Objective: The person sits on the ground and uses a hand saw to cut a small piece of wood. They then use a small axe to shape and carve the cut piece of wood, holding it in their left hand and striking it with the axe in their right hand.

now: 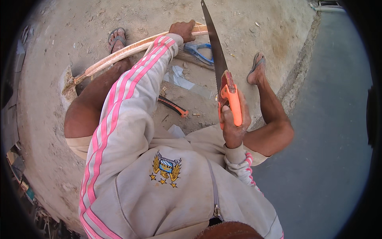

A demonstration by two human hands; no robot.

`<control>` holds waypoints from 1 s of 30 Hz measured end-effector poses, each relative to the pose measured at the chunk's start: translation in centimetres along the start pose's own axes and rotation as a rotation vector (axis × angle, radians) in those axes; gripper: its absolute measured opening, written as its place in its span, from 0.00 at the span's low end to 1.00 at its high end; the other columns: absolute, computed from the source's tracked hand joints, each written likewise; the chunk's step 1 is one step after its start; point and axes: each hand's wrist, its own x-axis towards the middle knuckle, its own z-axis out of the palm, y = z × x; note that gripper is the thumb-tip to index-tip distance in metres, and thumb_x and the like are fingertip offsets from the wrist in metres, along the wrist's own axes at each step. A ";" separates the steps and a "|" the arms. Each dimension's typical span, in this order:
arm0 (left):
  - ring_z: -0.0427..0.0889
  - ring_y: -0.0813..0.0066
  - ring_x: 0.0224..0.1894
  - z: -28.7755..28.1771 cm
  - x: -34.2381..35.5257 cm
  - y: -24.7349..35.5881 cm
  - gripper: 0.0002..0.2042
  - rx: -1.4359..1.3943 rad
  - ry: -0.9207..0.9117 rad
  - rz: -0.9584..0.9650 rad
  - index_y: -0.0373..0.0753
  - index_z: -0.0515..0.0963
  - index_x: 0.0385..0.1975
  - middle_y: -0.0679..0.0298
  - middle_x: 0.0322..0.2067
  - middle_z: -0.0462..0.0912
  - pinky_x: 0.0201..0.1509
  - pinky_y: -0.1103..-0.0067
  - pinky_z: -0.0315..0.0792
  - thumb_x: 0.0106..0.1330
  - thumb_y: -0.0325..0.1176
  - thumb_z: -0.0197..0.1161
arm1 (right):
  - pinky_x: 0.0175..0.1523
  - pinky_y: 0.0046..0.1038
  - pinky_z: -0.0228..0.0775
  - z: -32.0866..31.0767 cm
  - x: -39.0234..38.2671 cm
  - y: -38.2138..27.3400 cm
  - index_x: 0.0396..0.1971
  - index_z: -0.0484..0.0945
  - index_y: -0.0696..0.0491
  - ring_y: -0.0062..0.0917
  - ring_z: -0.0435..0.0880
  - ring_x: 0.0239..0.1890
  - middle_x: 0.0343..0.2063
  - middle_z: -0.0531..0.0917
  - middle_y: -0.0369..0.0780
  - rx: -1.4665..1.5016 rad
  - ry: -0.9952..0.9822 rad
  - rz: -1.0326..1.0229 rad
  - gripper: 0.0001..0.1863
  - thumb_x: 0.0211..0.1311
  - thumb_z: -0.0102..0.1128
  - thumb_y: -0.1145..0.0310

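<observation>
My left hand [183, 31] is closed around a long pale wooden batten [127, 51], near its right end. The batten's left end rests near a light block [68, 89]. In my right hand [234, 129] is the orange handle of a handsaw [217, 47]. The saw's dark blade points up and away, its toothed edge facing left, beside the batten's right end. Whether blade and wood touch, I cannot tell. Below the batten lie a blue loop-shaped object [195, 48] and a piece of timber [193, 60].
A tool with a black and orange handle [173, 106] lies between my legs, its head hidden by my sleeve. Near it are clear plastic strips [185, 83] on dusty ground [151, 16]. A smooth grey surface [318, 119] runs along the right. Stacked scraps line the far left.
</observation>
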 end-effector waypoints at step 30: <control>0.83 0.47 0.50 2.8 1.9 -1.1 0.19 0.183 -0.235 0.216 0.55 0.76 0.52 0.52 0.49 0.84 0.55 0.58 0.76 0.75 0.47 0.36 | 0.52 0.31 0.77 0.1 -2.4 5.1 0.66 0.68 0.60 0.37 0.87 0.47 0.53 0.82 0.52 0.103 -0.048 0.041 0.35 0.53 0.61 0.81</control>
